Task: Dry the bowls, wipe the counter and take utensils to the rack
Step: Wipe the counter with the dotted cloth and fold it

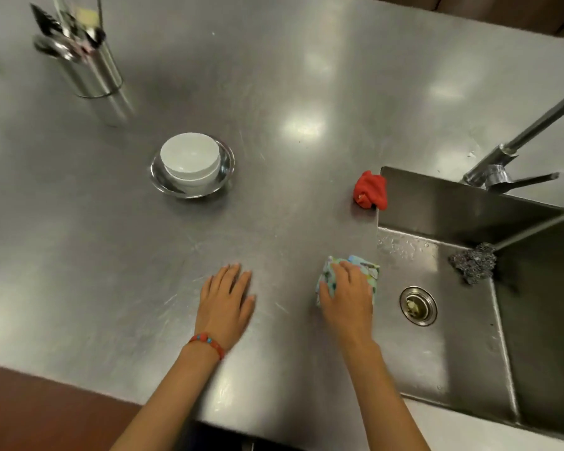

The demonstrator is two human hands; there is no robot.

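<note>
My right hand (347,292) presses a folded light-blue patterned cloth (367,266) flat onto the steel counter (274,92), just left of the sink. My left hand (227,299) lies flat on the counter with fingers spread, holding nothing; a red bead bracelet circles its wrist. A white bowl (191,159) sits upside down inside a shallow steel bowl (227,172) at the counter's middle. A steel utensil holder (93,71) with several utensils stands at the far left.
The sink (463,336) with a drain is at the right, a steel scourer (474,262) inside it and the tap (515,151) above. A crumpled red cloth (372,190) rests at the sink's far-left corner. The counter's near edge runs below my arms.
</note>
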